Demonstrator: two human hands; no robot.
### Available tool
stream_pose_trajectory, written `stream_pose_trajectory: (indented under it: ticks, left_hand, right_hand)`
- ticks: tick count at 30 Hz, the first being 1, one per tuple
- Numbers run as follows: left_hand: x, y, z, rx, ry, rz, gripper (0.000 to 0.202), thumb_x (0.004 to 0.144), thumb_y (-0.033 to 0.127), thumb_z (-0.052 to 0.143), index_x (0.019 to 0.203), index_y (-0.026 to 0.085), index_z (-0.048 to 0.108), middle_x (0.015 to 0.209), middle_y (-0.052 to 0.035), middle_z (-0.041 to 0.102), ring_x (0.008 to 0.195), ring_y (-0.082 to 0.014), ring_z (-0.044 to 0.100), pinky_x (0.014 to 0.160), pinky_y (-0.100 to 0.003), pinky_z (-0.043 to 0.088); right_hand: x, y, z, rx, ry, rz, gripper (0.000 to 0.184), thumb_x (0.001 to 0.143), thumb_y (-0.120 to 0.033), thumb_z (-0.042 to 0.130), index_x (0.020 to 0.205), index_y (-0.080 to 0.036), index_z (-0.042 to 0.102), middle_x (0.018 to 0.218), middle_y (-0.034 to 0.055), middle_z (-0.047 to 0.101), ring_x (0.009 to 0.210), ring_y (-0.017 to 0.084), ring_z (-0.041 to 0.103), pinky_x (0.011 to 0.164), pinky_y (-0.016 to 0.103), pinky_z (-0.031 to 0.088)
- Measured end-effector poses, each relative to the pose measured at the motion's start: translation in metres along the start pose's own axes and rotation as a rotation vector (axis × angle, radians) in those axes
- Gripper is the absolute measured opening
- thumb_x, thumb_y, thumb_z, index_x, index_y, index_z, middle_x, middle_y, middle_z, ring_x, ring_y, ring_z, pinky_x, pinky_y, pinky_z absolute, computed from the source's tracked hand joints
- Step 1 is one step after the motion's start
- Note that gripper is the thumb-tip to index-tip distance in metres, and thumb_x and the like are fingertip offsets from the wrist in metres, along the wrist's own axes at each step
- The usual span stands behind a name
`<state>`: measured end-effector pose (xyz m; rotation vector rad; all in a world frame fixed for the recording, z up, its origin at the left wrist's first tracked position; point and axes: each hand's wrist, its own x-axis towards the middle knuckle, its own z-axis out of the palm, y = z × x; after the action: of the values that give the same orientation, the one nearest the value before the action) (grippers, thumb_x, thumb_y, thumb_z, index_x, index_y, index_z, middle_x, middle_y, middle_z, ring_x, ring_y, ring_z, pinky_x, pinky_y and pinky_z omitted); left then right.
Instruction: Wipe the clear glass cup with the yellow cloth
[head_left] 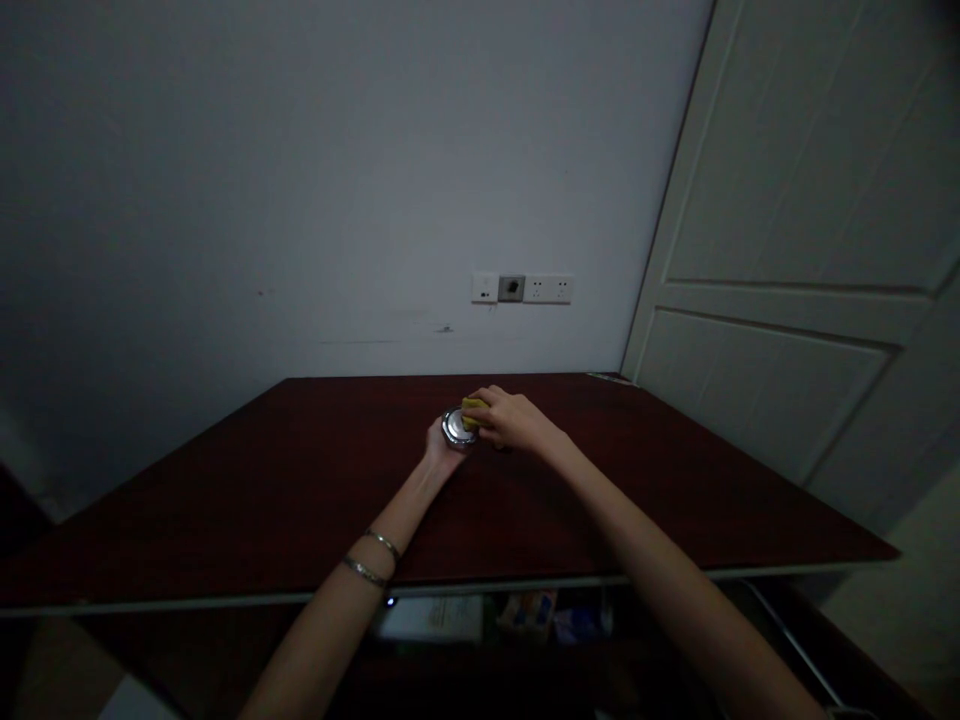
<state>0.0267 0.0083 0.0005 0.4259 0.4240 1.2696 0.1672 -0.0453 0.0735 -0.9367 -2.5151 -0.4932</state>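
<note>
Above the middle of the tabletop, my left hand (442, 446) is closed around a round silver object (459, 428) with a shiny rim, its flat face turned up toward me. I cannot make out whether it is a lid or the end of a container. Fingers bent, my right hand (507, 416) pinches a small yellow sponge or folded cloth (472, 411). The yellow piece touches the right side of the silver face and covers part of it. Two bracelets (375, 558) circle my left forearm.
The dark red table (315, 480) reaches back to a pale wall (337, 180) with a row of sockets (546, 289). A white panelled door (787, 200) stands at the right. Below the table's front edge are a white box (439, 618) and small packets (529, 612).
</note>
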Motion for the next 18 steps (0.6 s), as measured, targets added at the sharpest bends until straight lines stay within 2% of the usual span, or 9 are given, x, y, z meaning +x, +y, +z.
stream_pose_trajectory:
  ticks: [4,8,13,18]
  left_hand:
    - [-0.005,0.001,0.000,0.031,0.007,-0.030,0.026,0.080,0.023,0.034,0.081,0.012,0.058,0.070,-0.0077,0.061,0.062,-0.0179,0.059,0.059,-0.032,0.049]
    - [-0.009,0.001,0.003,0.026,0.061,-0.008,0.026,0.079,0.024,0.035,0.077,0.012,0.058,0.069,-0.0074,0.061,0.062,-0.0176,0.059,0.060,-0.032,0.049]
    - [-0.010,0.000,0.005,-0.028,0.077,0.023,0.027,0.079,0.022,0.035,0.070,0.013,0.058,0.065,-0.0068,0.060,0.060,-0.0166,0.058,0.062,-0.030,0.049]
    - [-0.008,-0.001,0.002,-0.038,0.084,0.066,0.026,0.078,0.021,0.037,0.066,0.012,0.058,0.060,-0.0054,0.059,0.054,-0.0147,0.057,0.057,-0.026,0.047]
  right_hand:
    - [0.002,-0.004,0.001,-0.023,0.047,-0.046,0.039,0.072,-0.013,0.056,0.110,-0.021,0.055,0.121,0.0087,0.045,0.110,0.023,0.039,0.086,0.036,0.044]
    - [-0.003,-0.008,0.006,0.000,0.042,-0.043,0.046,0.070,-0.006,0.051,0.115,-0.016,0.049,0.118,0.0109,0.045,0.110,0.023,0.038,0.089,0.037,0.042]
    - [-0.010,-0.010,0.020,-0.023,0.070,0.013,0.052,0.071,-0.004,0.048,0.123,-0.011,0.040,0.118,0.0145,0.046,0.110,0.025,0.038,0.089,0.038,0.042]
    - [-0.015,-0.021,0.041,-0.103,0.091,0.135,0.047,0.076,-0.003,0.041,0.123,-0.007,0.039,0.118,0.0180,0.047,0.106,0.026,0.041,0.084,0.038,0.044]
